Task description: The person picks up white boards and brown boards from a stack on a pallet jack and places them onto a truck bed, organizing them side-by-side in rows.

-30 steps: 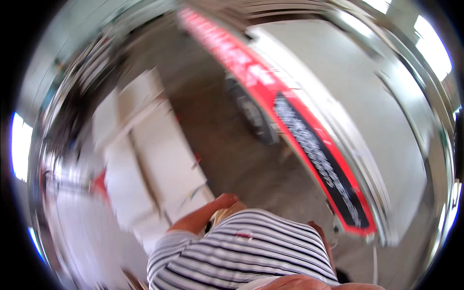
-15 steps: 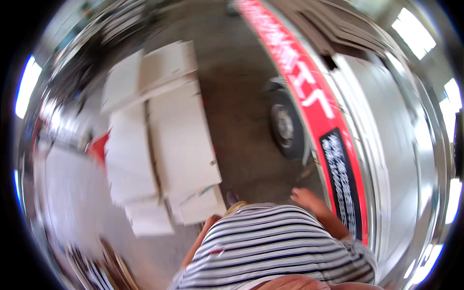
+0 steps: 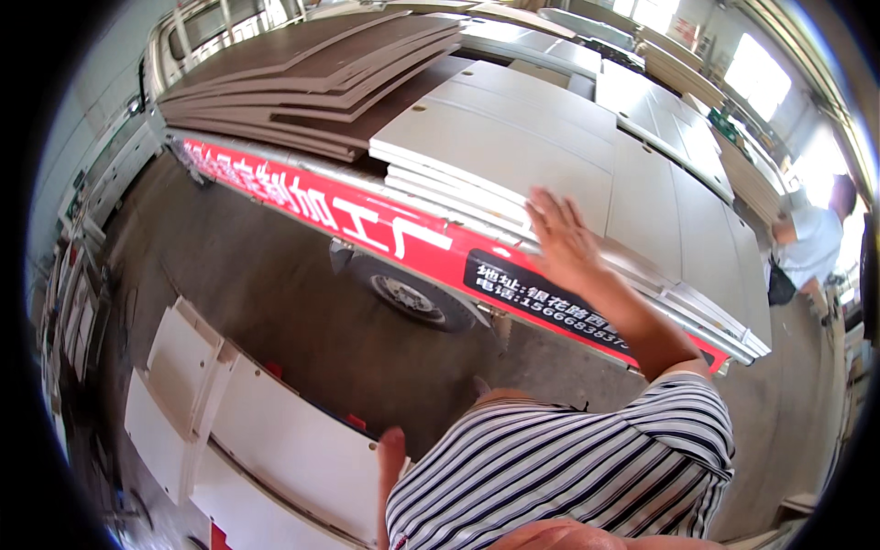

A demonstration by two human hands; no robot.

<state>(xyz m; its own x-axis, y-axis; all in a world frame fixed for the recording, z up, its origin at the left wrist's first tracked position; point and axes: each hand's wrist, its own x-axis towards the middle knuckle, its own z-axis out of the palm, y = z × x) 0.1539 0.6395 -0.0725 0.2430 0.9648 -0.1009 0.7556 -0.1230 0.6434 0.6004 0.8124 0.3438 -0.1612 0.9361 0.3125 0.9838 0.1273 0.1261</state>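
Observation:
My right hand (image 3: 561, 240) is raised over the side edge of the truck bed with its fingers stretched and apart, holding nothing. Right beside it lie stacked white panels (image 3: 513, 119) on the bed; whether the fingertips touch them I cannot tell. My left hand (image 3: 391, 446) hangs low at my side, by the corner of a white board (image 3: 284, 422) in the lower stack. Its fingers are mostly hidden, so their pose does not show.
The truck's red side board (image 3: 348, 215) runs across in front of me, above a wheel (image 3: 403, 295). Brown panels (image 3: 302, 69) are piled on the bed's left part. At the far right stands another person (image 3: 811, 240) in a light shirt.
My view has turned right toward the truck. The right hand has risen from beside my body to the bed's edge, its fingers spreading. My left hand still hangs low.

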